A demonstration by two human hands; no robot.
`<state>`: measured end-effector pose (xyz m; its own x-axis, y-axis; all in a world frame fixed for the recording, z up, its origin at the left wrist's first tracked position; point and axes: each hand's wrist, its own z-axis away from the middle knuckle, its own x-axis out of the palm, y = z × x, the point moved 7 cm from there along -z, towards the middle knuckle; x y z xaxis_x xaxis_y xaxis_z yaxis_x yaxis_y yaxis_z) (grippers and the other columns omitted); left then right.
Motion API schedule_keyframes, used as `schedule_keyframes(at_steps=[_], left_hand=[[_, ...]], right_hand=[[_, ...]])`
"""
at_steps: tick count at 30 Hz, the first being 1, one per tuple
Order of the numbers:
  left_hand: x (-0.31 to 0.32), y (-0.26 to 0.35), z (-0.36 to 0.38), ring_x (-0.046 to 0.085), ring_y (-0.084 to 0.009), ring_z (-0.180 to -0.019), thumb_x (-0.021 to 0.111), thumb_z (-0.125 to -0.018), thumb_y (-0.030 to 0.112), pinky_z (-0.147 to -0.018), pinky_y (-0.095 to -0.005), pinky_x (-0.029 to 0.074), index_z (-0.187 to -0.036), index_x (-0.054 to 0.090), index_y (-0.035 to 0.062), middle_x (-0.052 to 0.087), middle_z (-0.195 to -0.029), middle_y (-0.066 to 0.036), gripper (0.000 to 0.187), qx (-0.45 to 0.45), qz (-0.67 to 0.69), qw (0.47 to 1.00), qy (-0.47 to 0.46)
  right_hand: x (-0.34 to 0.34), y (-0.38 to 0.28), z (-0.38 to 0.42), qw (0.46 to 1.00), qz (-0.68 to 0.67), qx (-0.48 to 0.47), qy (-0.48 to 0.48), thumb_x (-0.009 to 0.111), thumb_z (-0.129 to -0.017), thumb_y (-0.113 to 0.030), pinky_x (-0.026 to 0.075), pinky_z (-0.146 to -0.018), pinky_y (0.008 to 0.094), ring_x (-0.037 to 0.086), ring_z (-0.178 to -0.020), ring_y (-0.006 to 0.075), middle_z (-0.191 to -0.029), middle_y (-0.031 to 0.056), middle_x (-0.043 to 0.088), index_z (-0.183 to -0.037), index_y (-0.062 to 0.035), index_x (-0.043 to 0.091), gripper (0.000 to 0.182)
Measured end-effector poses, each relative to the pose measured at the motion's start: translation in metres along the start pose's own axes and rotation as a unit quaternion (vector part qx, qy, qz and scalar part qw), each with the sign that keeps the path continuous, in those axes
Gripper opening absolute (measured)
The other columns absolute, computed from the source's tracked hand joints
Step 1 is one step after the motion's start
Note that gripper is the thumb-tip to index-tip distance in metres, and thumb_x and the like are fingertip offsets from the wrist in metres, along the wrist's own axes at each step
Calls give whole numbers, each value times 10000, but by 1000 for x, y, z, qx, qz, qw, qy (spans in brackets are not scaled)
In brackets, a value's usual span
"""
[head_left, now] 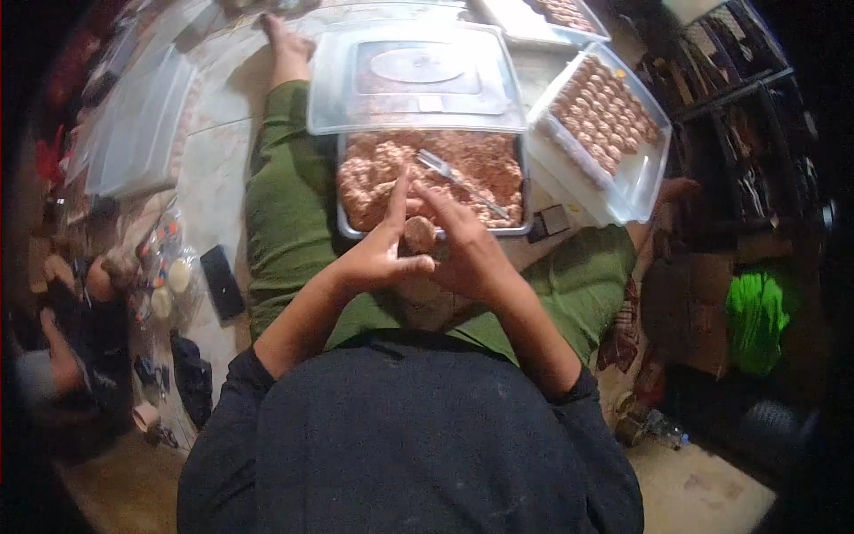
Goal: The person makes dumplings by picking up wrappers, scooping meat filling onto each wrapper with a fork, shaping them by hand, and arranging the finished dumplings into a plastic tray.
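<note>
Between my two hands, just over the near edge of a tray, is a small brown ball of dough-like mixture (419, 234). My left hand (378, 254) presses on it from the left, fingers stretched forward and thumb beneath. From the right, my right hand (470, 247) cups the same ball with its fingers angled inward. The metal tray (527, 200) in front holds a heap of crumbly brown mixture (382, 160). A fork (463, 185) lies on that heap. Over the tray's far part sits a translucent plastic lid (418, 76).
To the right, a clear plastic box (636, 191) holds rows of brown balls (605, 111); another such box (569, 18) stands behind. At left are a translucent container (147, 125), a dark phone (221, 283) and plastic bags (169, 258). Another person's arm (60, 351) shows far left.
</note>
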<state>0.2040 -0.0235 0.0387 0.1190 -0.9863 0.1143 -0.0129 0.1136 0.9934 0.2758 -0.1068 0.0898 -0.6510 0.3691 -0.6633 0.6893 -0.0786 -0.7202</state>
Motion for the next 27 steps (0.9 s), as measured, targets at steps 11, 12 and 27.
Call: schedule_keyframes(at_steps=[11,12,27], left_hand=[[57,-31,-12,510,-279,-1156,812,-729,243,-982,-397,419,-1251,485,37,523,-1237,-157,649,-4,-123,981,-150],[58,-51,-12,544,-277,-1097,801,-735,188,-948,-389,443,-1151,546,28,558,-1182,-144,514,-3,-123,977,-176],[43,-164,-1,573,-285,-1142,652,-866,97,-966,-340,442,-1254,538,-13,605,-1229,-180,419,-145,-235,933,-232]], right_hand=[[-108,101,60,916,-356,180,49,712,-747,21,501,-867,275,605,-996,150,-1076,80,635,-1411,-60,379,747],[-141,113,62,943,-274,179,59,729,-754,-14,500,-865,275,605,-992,145,-1071,75,633,-1396,-48,392,725],[-363,383,35,818,271,428,270,702,-683,-240,500,-874,360,653,-975,310,-1020,177,682,-1054,-156,690,381]])
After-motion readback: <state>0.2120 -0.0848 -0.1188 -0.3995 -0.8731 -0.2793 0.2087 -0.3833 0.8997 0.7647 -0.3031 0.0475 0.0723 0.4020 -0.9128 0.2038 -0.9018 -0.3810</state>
